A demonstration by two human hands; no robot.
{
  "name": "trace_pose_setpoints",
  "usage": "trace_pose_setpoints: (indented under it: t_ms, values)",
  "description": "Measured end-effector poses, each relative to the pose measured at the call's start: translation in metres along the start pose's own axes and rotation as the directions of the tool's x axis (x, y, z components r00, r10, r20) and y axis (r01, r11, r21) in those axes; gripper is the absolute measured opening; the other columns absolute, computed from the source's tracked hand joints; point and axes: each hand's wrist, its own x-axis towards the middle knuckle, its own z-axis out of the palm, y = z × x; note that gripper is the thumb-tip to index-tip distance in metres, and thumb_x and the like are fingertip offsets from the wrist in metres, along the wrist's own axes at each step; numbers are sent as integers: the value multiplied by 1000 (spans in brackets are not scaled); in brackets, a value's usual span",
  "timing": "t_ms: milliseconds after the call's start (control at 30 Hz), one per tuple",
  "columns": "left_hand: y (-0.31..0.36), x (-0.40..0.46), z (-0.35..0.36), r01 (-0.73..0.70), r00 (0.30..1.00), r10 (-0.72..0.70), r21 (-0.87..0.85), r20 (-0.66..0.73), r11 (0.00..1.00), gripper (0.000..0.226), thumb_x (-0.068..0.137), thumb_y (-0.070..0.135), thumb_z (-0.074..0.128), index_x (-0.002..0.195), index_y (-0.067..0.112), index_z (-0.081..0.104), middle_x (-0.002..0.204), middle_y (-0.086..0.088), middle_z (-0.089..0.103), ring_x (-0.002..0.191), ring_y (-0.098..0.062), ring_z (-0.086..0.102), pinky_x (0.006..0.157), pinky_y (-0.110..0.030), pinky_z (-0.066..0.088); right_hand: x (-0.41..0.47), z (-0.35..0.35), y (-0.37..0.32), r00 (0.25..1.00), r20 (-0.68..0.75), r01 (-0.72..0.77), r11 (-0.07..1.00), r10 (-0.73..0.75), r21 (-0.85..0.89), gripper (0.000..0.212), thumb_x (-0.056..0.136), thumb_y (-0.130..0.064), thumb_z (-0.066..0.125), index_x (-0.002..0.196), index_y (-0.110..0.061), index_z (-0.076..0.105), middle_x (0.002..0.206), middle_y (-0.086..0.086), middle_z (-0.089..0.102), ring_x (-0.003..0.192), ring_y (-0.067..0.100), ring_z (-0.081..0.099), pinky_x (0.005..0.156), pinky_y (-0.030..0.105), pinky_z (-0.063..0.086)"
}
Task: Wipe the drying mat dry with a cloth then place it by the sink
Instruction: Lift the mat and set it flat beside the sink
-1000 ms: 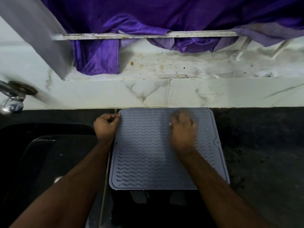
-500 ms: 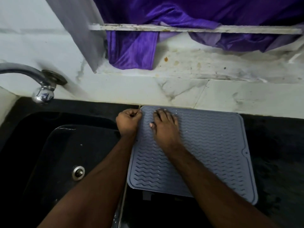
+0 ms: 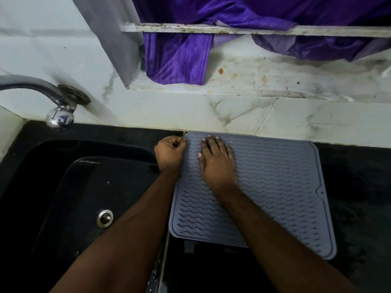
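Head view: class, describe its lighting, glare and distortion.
Head view: dim light; the black sink basin and dark counter lose detail; glare on the chrome tap; wide-angle bending tilts the wall edge; grey wavy-ribbed silicone mat sharp.

Grey ridged mat (image 3: 275,187) — flat beside sink (image 3: 63,187)

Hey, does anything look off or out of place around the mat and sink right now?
The grey mat lies slightly askew on the dark counter, and its near edge hangs past the counter's front. No cloth shows: the right hand rests flat and bare on the mat, while the left hand pinches its far left corner. Tiny droplets dot the ridges.
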Motion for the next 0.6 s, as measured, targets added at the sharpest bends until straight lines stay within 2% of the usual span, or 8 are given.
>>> trace_pose_setpoints:
  t_ms: [167, 267, 333, 400, 500, 600]
  values:
    - [3, -4, -13, -2, 996, 4, -27, 87, 1000, 15, 90, 26, 74, 89, 14, 81, 81, 7, 76, 76, -10, 72, 72, -29, 60, -1, -7, -5, 999, 37, 1, 1000, 0, -31, 52, 104, -33, 36, 152, -12, 36, 160, 8, 32, 148, 28, 26, 119, 48, 17]
    - [-1, -27, -36, 40, 997, -39, -10, 66, 999, 12, 92, 24, 72, 90, 15, 80, 83, 8, 76, 77, -6, 70, 74, -26, 59, -15, -20, -15, 1000, 15, 22, 1000, -22, -10, 50, 101, -30, 46, 147, -11, 43, 156, 11, 38, 142, 30, 36, 116, 48, 26]
    - [-10, -58, -56, 84, 995, -84, 4, 59, 996, 8, 91, 22, 73, 91, 16, 79, 85, 7, 76, 79, -5, 69, 78, -28, 58, -40, -27, -24, 997, -23, 75, 997, -75, 21, 42, 99, -30, 51, 137, -13, 56, 148, 11, 49, 130, 30, 47, 108, 45, 36]
    - [-20, -93, -75, 94, 992, -95, 11, 85, 996, 7, 89, 16, 75, 93, 18, 80, 90, 4, 76, 84, -7, 71, 83, -28, 57, -72, -30, -32, 986, -46, 161, 985, -158, 57, 34, 96, -31, 53, 126, -19, 63, 141, 7, 55, 120, 27, 53, 98, 41, 39]
    - [-27, -136, -89, 55, 990, -66, 88, 125, 995, 17, 87, 11, 75, 101, 19, 81, 95, 5, 73, 87, -7, 69, 85, -22, 53, -122, -31, -38, 963, -28, 268, 962, -267, 53, 28, 93, -36, 50, 114, -27, 67, 132, -2, 60, 112, 22, 58, 91, 38, 37]
    - [-33, -162, -96, 72, 992, -81, 90, 96, 993, 23, 88, 6, 73, 106, 18, 80, 92, 8, 64, 86, -8, 64, 83, -14, 47, -159, -28, -42, 931, 67, 353, 933, -358, 70, 24, 91, -36, 59, 113, -29, 65, 129, -5, 59, 112, 21, 56, 91, 38, 41]
